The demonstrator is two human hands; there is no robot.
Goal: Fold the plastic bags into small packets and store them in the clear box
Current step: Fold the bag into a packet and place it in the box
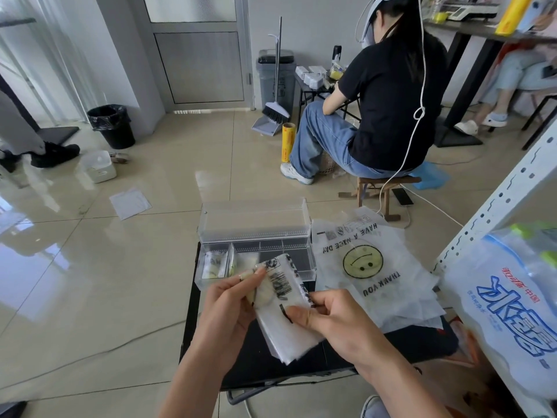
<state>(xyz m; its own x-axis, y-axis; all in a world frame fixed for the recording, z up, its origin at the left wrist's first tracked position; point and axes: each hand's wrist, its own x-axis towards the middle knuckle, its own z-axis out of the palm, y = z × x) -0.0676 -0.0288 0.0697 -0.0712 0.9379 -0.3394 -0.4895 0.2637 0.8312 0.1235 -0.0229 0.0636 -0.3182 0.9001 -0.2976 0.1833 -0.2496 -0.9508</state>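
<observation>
Daylit interior, wide-angle head view; bright, even, soft-shadowed.
Light enters through the sheer curtains [39, 55] at left. Broad glare and pale reflections lie across the glossy floor tiles [90, 251]. Lens distortion bows the shelf upright [500, 200] at right. Print on the folded plastic bag [286, 324] is slightly soft. Frame corners are stretched and smeared. Centre is in fair focus.

clear box [256, 236] sits on the table [256, 363], flat bags [376, 279] right of it.
</observation>
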